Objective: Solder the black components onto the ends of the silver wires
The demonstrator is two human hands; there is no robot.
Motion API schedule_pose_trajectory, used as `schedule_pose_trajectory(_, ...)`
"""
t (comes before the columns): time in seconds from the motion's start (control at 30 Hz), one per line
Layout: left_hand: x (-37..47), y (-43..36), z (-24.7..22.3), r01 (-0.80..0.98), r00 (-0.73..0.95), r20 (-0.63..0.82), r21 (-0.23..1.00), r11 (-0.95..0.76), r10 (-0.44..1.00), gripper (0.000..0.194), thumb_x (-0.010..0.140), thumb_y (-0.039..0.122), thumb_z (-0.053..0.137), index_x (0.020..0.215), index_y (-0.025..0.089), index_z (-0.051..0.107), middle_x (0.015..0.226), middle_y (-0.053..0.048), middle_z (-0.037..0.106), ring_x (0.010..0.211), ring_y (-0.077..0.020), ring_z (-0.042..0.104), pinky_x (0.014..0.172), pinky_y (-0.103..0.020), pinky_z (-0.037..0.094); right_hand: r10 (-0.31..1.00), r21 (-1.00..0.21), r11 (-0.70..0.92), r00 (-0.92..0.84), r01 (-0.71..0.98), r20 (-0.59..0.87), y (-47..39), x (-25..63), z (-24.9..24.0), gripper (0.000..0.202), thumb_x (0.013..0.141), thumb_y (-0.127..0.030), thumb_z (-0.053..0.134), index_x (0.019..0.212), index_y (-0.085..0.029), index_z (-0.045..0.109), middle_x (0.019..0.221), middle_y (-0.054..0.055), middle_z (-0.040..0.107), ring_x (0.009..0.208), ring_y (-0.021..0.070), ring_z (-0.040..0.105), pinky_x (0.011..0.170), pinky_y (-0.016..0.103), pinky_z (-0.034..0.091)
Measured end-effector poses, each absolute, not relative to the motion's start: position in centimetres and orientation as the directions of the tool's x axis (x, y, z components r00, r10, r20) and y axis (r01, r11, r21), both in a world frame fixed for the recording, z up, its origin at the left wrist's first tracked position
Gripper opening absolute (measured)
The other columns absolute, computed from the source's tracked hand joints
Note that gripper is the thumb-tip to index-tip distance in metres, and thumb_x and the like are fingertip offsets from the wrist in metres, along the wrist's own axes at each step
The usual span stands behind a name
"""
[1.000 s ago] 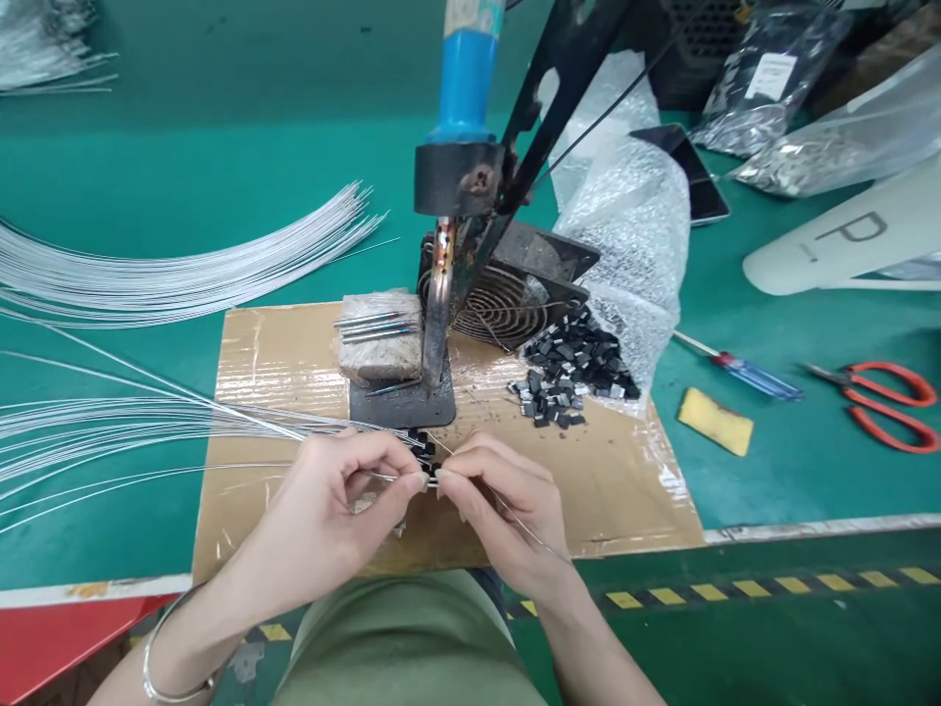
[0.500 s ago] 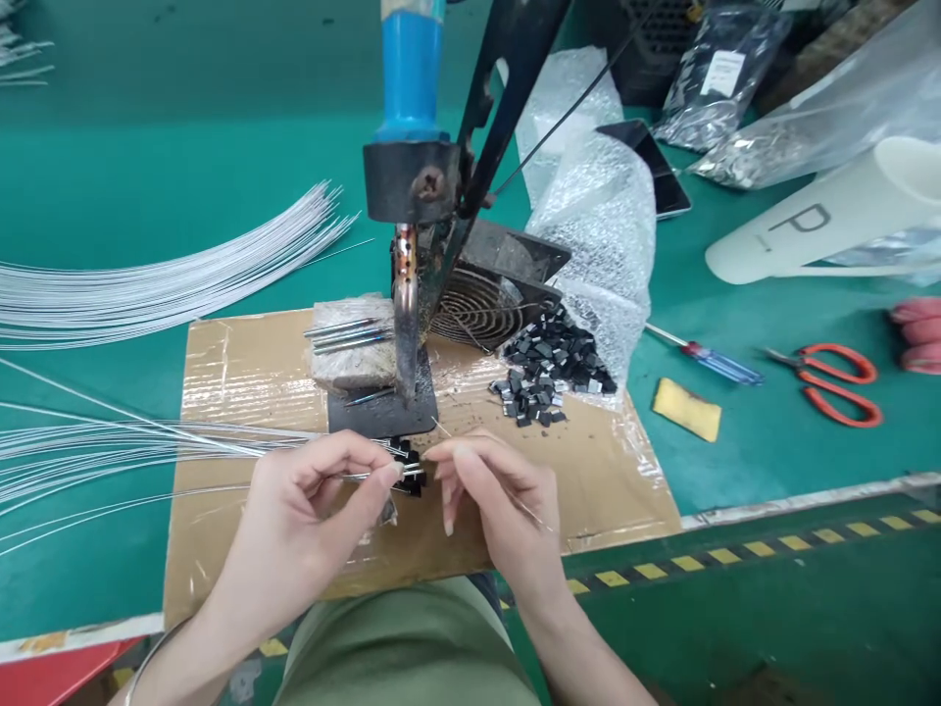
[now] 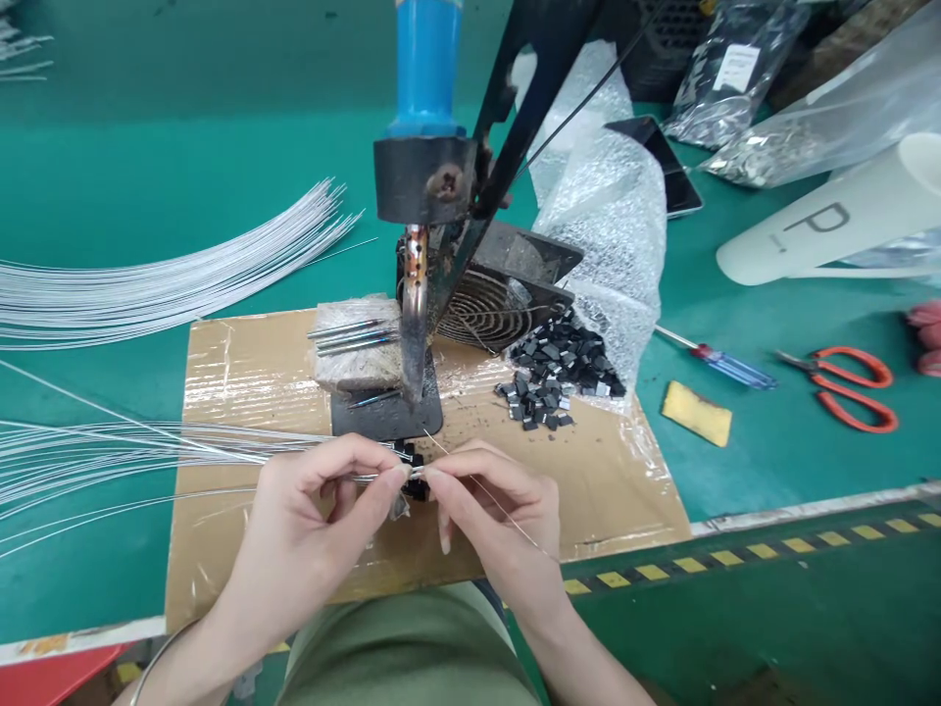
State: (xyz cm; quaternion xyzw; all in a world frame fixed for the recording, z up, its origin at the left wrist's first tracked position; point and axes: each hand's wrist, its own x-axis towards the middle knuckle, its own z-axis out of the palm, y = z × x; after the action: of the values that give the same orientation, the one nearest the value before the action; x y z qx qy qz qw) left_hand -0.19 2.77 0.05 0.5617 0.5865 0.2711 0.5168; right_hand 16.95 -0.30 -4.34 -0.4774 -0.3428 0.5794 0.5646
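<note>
My left hand (image 3: 316, 520) is closed in a pinch on the ends of a few thin white wires (image 3: 227, 455) that run in from the left. At those wire ends, my right hand (image 3: 500, 515) meets it, thumb and index fingertip pressed together. A single thin wire (image 3: 523, 534) slants across the right hand, between its fingers. Just behind and under the fingertips sit small black pieces (image 3: 418, 484), partly hidden by my hands. Above them hangs the metal nozzle (image 3: 415, 343) of a blue-handled heat gun (image 3: 426, 78).
A cardboard sheet (image 3: 610, 490) covers the green bench. Small black parts (image 3: 566, 358) lie heaped beside bubble wrap (image 3: 610, 216) and a round fan grille (image 3: 485, 309). Rightward are a screwdriver (image 3: 735, 368), a yellow sponge (image 3: 697, 413) and orange-handled scissors (image 3: 857, 387). A white wire bundle (image 3: 183, 279) lies left.
My right hand's fingertips have moved left and closed onto the wire ends at my left fingertips. The view has shifted slightly, so the bench things appear a little farther right.
</note>
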Motion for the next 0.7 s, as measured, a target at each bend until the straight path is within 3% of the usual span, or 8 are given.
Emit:
schedule_pose_trajectory(0.27,0.5,2.7,0.3,0.314,0.108,-0.352,0.899,0.304,0.930,0.014,0.090,0.030,0.073,0.082,0.019,0.076,0.069,0.001,0.068,0.057,-0.0100,0.047,0.053,-0.024,0.032,0.980,-0.939,-0.122,0.108,-0.323,-0.165,-0.3,16.8,-4.5,0.007,0.093,-0.025,0.079,0.091,-0.025,0.086,0.077,0.000,0.068,0.045,0.0056,0.058,0.043,0.018,0.052)
schedule_pose_trajectory(0.4,0.9,2.7,1.1,0.279,0.070,-0.379,0.896,0.346,0.923,0.012,0.089,0.029,0.073,0.081,0.019,0.076,0.068,0.001,0.067,0.059,-0.0105,0.047,0.055,-0.025,0.030,0.977,-0.901,-0.175,0.041,-0.396,-0.207,-0.3,16.6,-4.5,0.012,0.095,-0.031,0.077,0.100,-0.027,0.088,0.082,0.001,0.069,0.046,0.0061,0.058,0.042,0.019,0.054)
schedule_pose_trajectory(0.7,0.7,2.5,1.1,0.280,0.067,-0.361,0.902,0.330,0.930,0.015,0.091,0.029,0.072,0.079,0.020,0.075,0.066,0.001,0.064,0.061,-0.0118,0.048,0.055,-0.025,0.031,0.958,-0.807,-0.244,-0.004,-0.537,-0.287,-0.3,16.0,-4.3,0.007,0.089,-0.029,0.083,0.092,-0.028,0.089,0.077,0.000,0.071,0.043,0.0062,0.057,0.038,0.017,0.052)
